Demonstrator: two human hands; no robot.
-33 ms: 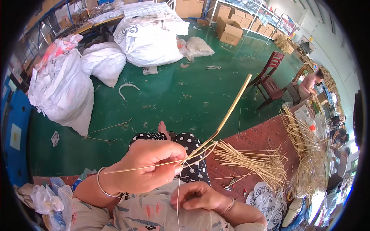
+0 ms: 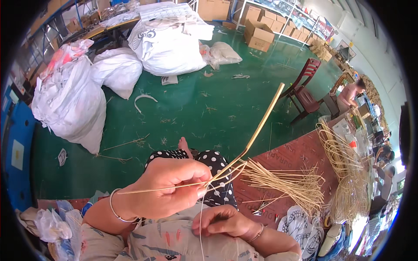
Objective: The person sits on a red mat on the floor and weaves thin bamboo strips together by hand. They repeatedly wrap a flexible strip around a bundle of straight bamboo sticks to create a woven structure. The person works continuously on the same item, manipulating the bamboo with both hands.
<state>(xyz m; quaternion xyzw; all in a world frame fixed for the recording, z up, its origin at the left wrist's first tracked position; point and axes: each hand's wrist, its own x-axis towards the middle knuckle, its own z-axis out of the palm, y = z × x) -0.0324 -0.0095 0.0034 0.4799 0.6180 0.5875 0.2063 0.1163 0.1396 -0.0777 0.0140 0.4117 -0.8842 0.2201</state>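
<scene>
cane strips [image 2: 264, 117] — in closed left hand [image 2: 163, 177]

Worn on the head, left of a side-by-side pair; looking down and forward from close above the hands [image 2: 172, 187], reaching across the floor [image 2: 187, 113] to far boxes [image 2: 259, 35], bending edges toward a dark rim.

A loose beige fabric top [image 2: 150, 243], printed with grey-blue brush-like shapes and small reddish strokes, is worn over the body, and the forearms are left uncovered by its sleeves. The left wrist [image 2: 125, 204] is ringed by a slim, smooth, silver-coloured metal bangle [image 2: 112, 205], the right wrist [image 2: 252, 230] by a thin band [image 2: 258, 234] of unclear material. The legs are covered by black fabric bottoms [image 2: 212, 155] scattered with round white dots.
</scene>
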